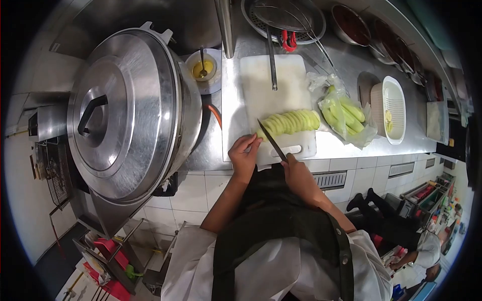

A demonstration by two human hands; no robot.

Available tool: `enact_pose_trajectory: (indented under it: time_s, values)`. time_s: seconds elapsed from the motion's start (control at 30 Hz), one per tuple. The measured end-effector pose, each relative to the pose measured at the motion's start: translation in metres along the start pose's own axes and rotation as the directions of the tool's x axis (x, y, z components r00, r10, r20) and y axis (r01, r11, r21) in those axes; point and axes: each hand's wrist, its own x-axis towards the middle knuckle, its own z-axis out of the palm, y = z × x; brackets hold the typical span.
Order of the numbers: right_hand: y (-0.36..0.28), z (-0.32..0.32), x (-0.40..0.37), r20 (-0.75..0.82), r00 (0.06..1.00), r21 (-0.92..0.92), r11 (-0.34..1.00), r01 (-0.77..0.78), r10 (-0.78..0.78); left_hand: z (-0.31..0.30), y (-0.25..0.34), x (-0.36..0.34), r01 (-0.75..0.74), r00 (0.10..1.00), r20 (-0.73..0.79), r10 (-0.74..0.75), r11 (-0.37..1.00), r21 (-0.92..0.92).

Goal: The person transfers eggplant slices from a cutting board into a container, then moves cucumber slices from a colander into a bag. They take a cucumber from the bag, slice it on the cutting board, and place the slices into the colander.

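Observation:
A row of thin, pale green slices from a peeled cucumber-like vegetable [293,122] lies across the lower part of the white cutting board [256,75]. My right hand [300,175] grips a knife [273,142] by its handle, and the blade crosses the left end of the row. At that same end, my left hand [244,153] pinches the uncut tip of the vegetable with its fingertips. Right of the board sits a clear plastic bag [369,133] with several whole peeled vegetables [346,113] of the same kind in it.
A large lidded steel pot [130,115] stands at left. Beside it is a small bowl of yellow sauce [203,65] with a spoon. Strainers [283,17] overlap the board's far edge. A white basket [394,110] and several bowls stand right. A co-worker [401,226] is behind, right.

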Motion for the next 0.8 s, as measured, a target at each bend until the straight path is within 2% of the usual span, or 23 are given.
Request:
enact_pose_trajectory:
  time_s: [0.13, 0.23, 0.33, 0.43, 0.53, 0.63, 0.8]
  values:
    - [-0.002, 0.004, -0.001, 0.055, 0.995, -0.031, 0.996, -0.087, 0.089, 0.001, 0.000, -0.004, -0.033, 0.999, -0.007, 0.034, 0.999, 0.017]
    - [-0.002, 0.006, -0.003, 0.009, 0.998, -0.050, 0.997, -0.067, 0.067, 0.001, -0.002, -0.001, -0.025, 1.000, -0.015, 0.025, 1.000, 0.010]
    - [-0.002, 0.005, -0.003, 0.047, 0.997, -0.035, 0.998, -0.059, 0.061, 0.002, -0.004, -0.001, -0.010, 1.000, -0.018, 0.010, 1.000, -0.006]
    - [-0.005, 0.004, -0.002, 0.076, 0.995, -0.128, 0.990, -0.056, 0.066, 0.002, -0.004, -0.001, -0.006, 1.000, -0.016, 0.007, 1.000, 0.023]
    - [-0.004, 0.005, 0.000, 0.074, 0.996, -0.140, 0.990, -0.036, 0.047, 0.002, -0.002, 0.002, -0.019, 1.000, -0.007, 0.019, 0.998, 0.060]
    - [0.011, 0.017, 0.005, 0.034, 0.999, -0.056, 0.998, 0.041, -0.040, 0.000, -0.004, 0.000, -0.005, 1.000, -0.009, 0.006, 0.998, 0.067]
    - [0.001, 0.017, 0.011, 0.032, 0.999, -0.084, 0.996, 0.016, -0.013, 0.002, -0.005, 0.001, -0.033, 0.999, -0.035, 0.036, 0.996, 0.081]
